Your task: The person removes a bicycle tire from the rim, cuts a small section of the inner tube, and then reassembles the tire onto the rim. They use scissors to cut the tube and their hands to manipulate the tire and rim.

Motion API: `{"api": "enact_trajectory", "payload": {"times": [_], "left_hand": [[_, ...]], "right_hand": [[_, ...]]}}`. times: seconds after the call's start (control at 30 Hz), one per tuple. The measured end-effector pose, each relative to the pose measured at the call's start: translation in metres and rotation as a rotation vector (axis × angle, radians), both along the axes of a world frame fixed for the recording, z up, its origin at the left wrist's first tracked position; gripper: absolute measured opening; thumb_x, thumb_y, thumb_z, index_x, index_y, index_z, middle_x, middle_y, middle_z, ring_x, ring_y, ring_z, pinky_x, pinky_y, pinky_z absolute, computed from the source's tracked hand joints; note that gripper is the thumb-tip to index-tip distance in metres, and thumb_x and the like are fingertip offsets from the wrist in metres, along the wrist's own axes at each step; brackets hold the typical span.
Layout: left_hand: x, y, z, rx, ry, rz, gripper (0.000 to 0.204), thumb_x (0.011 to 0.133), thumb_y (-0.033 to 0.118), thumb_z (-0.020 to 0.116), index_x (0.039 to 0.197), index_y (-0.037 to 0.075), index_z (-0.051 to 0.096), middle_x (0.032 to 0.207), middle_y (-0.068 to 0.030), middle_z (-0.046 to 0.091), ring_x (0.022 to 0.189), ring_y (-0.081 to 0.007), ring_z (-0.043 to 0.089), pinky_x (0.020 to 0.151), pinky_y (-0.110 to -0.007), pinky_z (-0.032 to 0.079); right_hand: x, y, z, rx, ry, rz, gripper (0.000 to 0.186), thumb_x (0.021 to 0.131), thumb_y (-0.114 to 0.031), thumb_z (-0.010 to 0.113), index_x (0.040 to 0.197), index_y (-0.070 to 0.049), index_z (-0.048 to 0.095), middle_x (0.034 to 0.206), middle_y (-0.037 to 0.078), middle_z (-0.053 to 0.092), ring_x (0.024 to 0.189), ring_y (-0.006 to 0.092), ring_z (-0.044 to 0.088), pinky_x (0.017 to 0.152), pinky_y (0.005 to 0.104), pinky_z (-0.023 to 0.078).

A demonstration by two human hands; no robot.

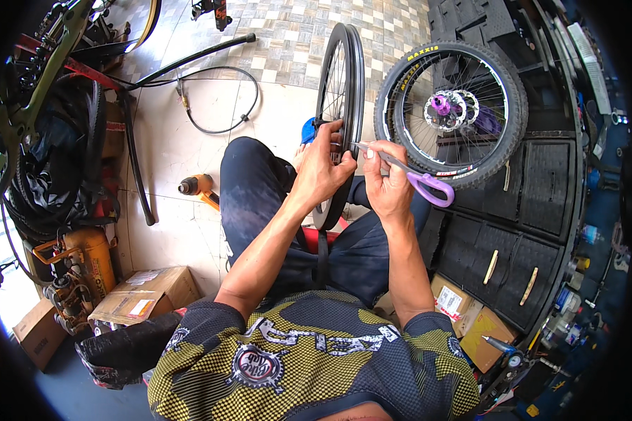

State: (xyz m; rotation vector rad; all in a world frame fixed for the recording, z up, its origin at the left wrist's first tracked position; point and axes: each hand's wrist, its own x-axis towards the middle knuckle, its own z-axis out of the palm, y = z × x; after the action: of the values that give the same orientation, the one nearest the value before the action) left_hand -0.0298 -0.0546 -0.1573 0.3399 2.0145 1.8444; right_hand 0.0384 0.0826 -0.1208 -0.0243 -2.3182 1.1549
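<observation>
A black bicycle wheel rim with spokes (pixel 354 70) stands upright between my legs in the head view. My left hand (pixel 323 168) has its fingers closed on the near part of this wheel, with the thumb at the rim's side. My right hand (pixel 390 179) grips scissors with purple handles (pixel 432 189), and their silver point touches or is very close to the rim beside my left thumb. Part of the rim under my fingers is hidden.
A tyred wheel with purple hub (pixel 502 116) lies at right by a black cabinet (pixel 519 189). An orange heat gun (pixel 203 186), looped cable (pixel 242 81) and hose (pixel 144 189) lie on the left floor, near bicycle frames (pixel 35 98), a yellow compressor (pixel 91 259) and boxes (pixel 161 291).
</observation>
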Motion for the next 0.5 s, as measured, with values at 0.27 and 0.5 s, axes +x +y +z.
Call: {"api": "enact_trajectory", "payload": {"times": [0.27, 0.5], "left_hand": [[-0.001, 0.0, 0.004, -0.007, -0.02, -0.017, 0.068, 0.088, 0.01, 0.069, 0.15, -0.002, 0.045, 0.119, -0.0199, 0.064, 0.1, -0.0283, 0.068, 0.087, -0.041, 0.058], [-0.001, -0.001, 0.006, 0.012, -0.038, -0.024, 0.068, 0.089, 0.009, 0.068, 0.151, -0.003, 0.044, 0.12, -0.0194, 0.064, 0.1, -0.0276, 0.068, 0.087, -0.041, 0.058]], "right_hand": [[0.004, 0.0, -0.002, -0.052, 0.004, 0.001, 0.02, 0.104, -0.008, 0.066, 0.122, -0.004, 0.062, 0.111, 0.015, 0.074, 0.094, 0.0267, 0.078, 0.082, 0.0375, 0.065], [0.004, 0.0, 0.01, 0.101, -0.048, 0.022, 0.019, 0.104, -0.003, 0.064, 0.122, -0.002, 0.059, 0.114, 0.017, 0.074, 0.101, 0.024, 0.076, 0.086, 0.0336, 0.061]]}}
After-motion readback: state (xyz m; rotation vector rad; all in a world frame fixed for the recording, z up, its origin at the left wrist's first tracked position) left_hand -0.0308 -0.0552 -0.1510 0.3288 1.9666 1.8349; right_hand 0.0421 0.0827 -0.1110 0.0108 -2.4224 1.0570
